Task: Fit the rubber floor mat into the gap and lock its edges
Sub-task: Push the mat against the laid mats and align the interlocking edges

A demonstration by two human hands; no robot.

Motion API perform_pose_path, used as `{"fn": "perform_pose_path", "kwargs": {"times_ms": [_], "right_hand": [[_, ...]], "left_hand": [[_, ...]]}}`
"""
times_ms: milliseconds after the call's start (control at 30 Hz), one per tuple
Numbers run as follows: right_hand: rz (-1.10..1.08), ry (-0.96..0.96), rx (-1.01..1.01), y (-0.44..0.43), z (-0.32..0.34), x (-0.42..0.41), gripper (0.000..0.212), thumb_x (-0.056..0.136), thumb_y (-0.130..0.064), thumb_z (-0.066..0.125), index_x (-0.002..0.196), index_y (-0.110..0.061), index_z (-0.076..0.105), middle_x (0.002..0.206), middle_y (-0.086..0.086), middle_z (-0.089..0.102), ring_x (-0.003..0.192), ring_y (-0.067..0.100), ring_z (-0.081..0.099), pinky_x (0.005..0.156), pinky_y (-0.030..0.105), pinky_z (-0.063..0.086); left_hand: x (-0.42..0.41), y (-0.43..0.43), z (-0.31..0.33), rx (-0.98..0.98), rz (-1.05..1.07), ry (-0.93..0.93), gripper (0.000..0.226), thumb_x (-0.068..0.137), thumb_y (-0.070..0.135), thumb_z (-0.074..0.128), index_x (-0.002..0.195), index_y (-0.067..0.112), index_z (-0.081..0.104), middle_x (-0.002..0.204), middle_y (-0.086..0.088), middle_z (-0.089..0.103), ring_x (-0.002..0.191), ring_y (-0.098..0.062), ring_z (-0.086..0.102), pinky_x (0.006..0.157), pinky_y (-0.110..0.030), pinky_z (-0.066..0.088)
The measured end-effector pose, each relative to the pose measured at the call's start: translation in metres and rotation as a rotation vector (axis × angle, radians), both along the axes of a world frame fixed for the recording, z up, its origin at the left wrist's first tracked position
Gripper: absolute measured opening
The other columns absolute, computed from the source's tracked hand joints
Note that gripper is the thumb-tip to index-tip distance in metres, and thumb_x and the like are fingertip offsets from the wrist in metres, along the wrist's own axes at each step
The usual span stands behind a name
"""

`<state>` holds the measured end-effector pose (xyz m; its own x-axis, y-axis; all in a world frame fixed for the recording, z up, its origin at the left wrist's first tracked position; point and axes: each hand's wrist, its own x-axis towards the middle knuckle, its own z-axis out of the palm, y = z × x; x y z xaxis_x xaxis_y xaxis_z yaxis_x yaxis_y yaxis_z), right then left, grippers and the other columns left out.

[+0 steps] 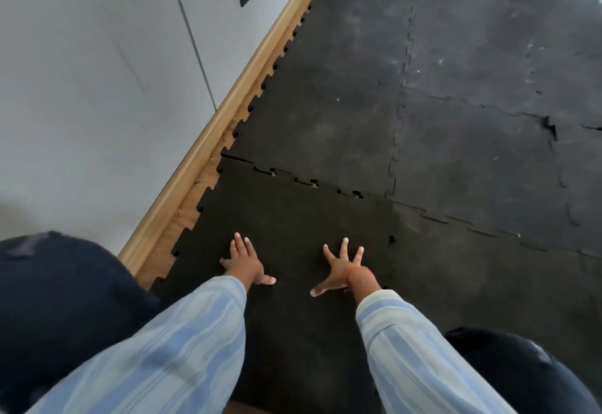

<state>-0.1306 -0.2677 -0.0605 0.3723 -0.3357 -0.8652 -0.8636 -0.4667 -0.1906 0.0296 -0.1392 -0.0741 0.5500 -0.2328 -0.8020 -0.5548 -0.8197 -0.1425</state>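
Observation:
A black rubber floor mat (pixel 293 218) with toothed puzzle edges lies flat in front of me, beside the wall. My left hand (pixel 245 259) presses flat on it with fingers together. My right hand (pixel 342 267) lies flat on it too, fingers spread wide, a red band at the wrist. Along the mat's far edge (pixel 309 182) several small gaps show where its teeth meet the mat beyond. Its right edge (pixel 392 239) also shows a small hole at the joint.
Joined black mats (pixel 472 120) cover the floor ahead and to the right. A strip of wooden floor (pixel 189 205) and a wooden skirting board (pixel 208 140) run along the white wall on the left. My knees in dark trousers (pixel 65 299) frame the mat.

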Motion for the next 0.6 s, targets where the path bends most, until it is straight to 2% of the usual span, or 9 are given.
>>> {"fn": "perform_pose_path", "kwargs": {"times_ms": [133, 200, 333, 400, 500, 600], "right_hand": [[-0.151, -0.038, -0.080, 0.010, -0.008, 0.014, 0.102, 0.078, -0.060, 0.063, 0.146, -0.045, -0.011, 0.150, 0.000, -0.041, 0.135, 0.042, -0.036, 0.103, 0.076, 0.003], [-0.131, -0.069, -0.178, 0.014, -0.017, 0.013, 0.097, 0.080, -0.064, 0.056, 0.146, -0.046, -0.013, 0.151, 0.001, -0.039, 0.135, 0.042, -0.036, 0.103, 0.077, 0.000], [-0.116, -0.139, -0.317, 0.002, -0.026, 0.007, 0.113, 0.068, -0.073, 0.061, 0.146, -0.044, -0.016, 0.153, -0.002, -0.035, 0.138, 0.035, -0.034, 0.102, 0.075, -0.003], [-0.225, -0.156, -0.390, -0.009, -0.025, 0.001, 0.124, 0.060, -0.080, 0.061, 0.148, -0.038, -0.015, 0.155, 0.000, -0.031, 0.140, 0.033, -0.031, 0.106, 0.070, -0.003], [-0.493, -0.157, -0.482, -0.022, -0.028, -0.015, 0.138, 0.053, -0.085, 0.059, 0.151, -0.022, -0.015, 0.156, 0.012, -0.027, 0.142, 0.039, -0.024, 0.116, 0.054, -0.003], [-0.591, -0.158, -0.547, -0.024, -0.031, -0.022, 0.144, 0.052, -0.087, 0.058, 0.150, -0.010, -0.013, 0.156, 0.018, -0.021, 0.144, 0.038, -0.019, 0.118, 0.044, -0.004]], "left_hand": [[0.001, -0.007, -0.011, -0.132, 0.050, -0.038, 0.119, 0.082, 0.069, 0.052, 0.148, 0.003, -0.020, 0.154, -0.021, -0.029, 0.145, -0.035, -0.017, 0.117, -0.055, 0.006], [0.008, -0.009, -0.012, -0.190, 0.034, -0.074, 0.115, 0.083, 0.070, 0.049, 0.150, 0.004, -0.017, 0.155, -0.021, -0.026, 0.146, -0.035, -0.016, 0.117, -0.056, 0.006], [0.041, -0.010, -0.015, -0.207, 0.032, -0.074, 0.122, 0.078, 0.073, 0.054, 0.150, 0.006, -0.018, 0.156, -0.020, -0.026, 0.146, -0.034, -0.016, 0.116, -0.057, 0.004], [0.060, -0.012, -0.016, -0.223, 0.063, -0.071, 0.131, 0.071, 0.076, 0.058, 0.149, 0.005, -0.019, 0.155, -0.021, -0.027, 0.145, -0.036, -0.018, 0.116, -0.058, 0.003], [0.087, -0.017, -0.018, -0.263, 0.121, -0.080, 0.142, 0.063, 0.081, 0.061, 0.148, 0.003, -0.020, 0.154, -0.023, -0.028, 0.144, -0.038, -0.020, 0.115, -0.058, 0.001], [0.108, -0.023, -0.020, -0.301, 0.132, -0.096, 0.151, 0.056, 0.084, 0.063, 0.146, 0.000, -0.024, 0.152, -0.025, -0.030, 0.143, -0.040, -0.022, 0.115, -0.058, -0.001]]}}
